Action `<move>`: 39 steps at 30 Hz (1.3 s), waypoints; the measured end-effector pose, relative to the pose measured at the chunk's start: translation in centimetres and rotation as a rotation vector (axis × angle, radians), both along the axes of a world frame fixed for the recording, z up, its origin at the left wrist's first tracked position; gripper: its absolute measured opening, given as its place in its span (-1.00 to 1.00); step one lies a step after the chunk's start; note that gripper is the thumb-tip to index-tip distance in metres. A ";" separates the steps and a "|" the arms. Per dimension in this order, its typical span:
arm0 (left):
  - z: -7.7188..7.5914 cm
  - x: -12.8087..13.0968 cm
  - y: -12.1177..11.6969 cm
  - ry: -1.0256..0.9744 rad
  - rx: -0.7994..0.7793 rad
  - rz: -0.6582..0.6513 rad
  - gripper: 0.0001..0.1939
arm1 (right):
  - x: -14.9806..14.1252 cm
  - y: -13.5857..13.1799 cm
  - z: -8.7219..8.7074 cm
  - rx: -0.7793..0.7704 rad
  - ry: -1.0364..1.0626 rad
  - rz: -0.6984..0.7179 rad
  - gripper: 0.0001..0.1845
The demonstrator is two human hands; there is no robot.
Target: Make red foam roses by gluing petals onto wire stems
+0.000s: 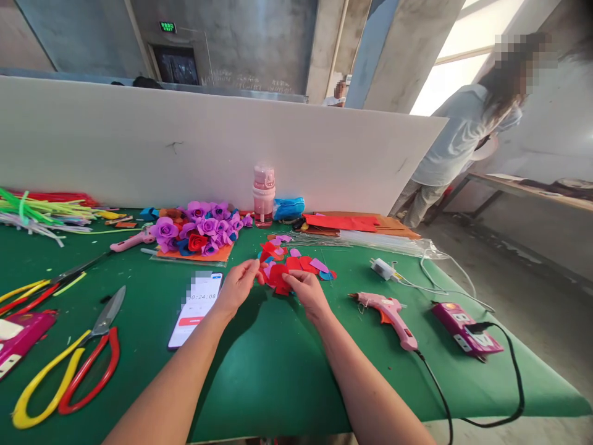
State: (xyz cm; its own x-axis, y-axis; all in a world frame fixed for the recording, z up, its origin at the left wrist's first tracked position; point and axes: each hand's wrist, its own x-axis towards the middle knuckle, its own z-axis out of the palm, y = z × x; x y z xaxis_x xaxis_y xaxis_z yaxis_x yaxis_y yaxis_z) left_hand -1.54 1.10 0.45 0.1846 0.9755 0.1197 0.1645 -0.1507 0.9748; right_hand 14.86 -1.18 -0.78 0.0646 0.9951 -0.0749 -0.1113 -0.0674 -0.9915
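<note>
My right hand (303,289) pinches a red petal-shaped piece (277,277) between thumb and fingers, above the green table. Close by on the left, my left hand (241,281) is closed, its fingertips pressed together at the edge of some red material; exactly what it grips is too small to tell. Just beyond both hands lies a loose pile of cut petals (306,262) in red, purple and blue. Finished-looking purple, red and blue flowers (208,225) are heaped behind my left hand.
A pink glue gun (389,315) and a purple power strip (466,330) lie on the right with cords. Left are a phone (197,312) and large scissors (88,364). A pink bottle (264,194) stands before a white partition (208,142). A person (458,136) stands at right.
</note>
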 end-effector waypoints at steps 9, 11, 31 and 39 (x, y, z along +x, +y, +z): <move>-0.1 1.1 -0.3 -0.224 -0.057 0.025 -0.71 | 0.1 0.2 -0.2 -0.134 0.457 -0.152 -0.76; 0.0 1.4 -0.5 -0.282 -0.065 0.048 -0.73 | 0.1 0.1 0.1 -0.106 0.484 -0.179 -0.77; -0.3 1.5 -0.7 -0.112 0.117 0.169 -0.73 | 0.6 -0.9 2.1 0.121 0.335 -0.189 -0.74; -1.2 1.0 -0.6 0.031 0.279 0.100 -0.81 | 1.1 -0.7 2.2 0.147 0.325 -0.166 -0.76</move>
